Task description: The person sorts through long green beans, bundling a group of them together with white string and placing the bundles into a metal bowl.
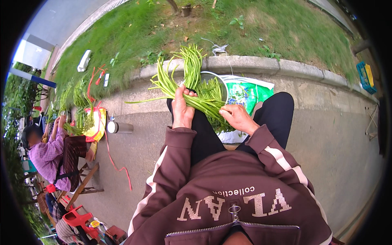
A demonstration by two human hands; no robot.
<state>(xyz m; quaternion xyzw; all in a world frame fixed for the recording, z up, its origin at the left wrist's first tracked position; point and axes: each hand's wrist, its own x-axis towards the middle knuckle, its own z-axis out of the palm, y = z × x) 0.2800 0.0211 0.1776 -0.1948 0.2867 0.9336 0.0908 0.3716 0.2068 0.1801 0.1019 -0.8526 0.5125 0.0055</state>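
My left hand [183, 107] is closed around a bunch of long green vegetable stems [167, 84], whose cut-looking ends fan out to the upper left. At the bunch's other end, the fingertips of my right hand [239, 117] pinch the stems. A second bundle of green stems [193, 65] lies beyond my left hand, against the kerb. More stems [212, 88] are in a white-rimmed container [227, 88] between my knees, partly hidden by the held bunch. Beside it is a green and white plastic bag [265, 90]. Leafy greens [219, 125] show below the bunch.
A stone kerb [254, 63] borders grass ahead. To the left, a steel flask [124, 127] lies on the pavement near a red ribbon [116, 167]. Another person [50, 162] sits there handling greens beside a yellow and red bag [98, 124]. A red plastic stool [78, 216] is behind.
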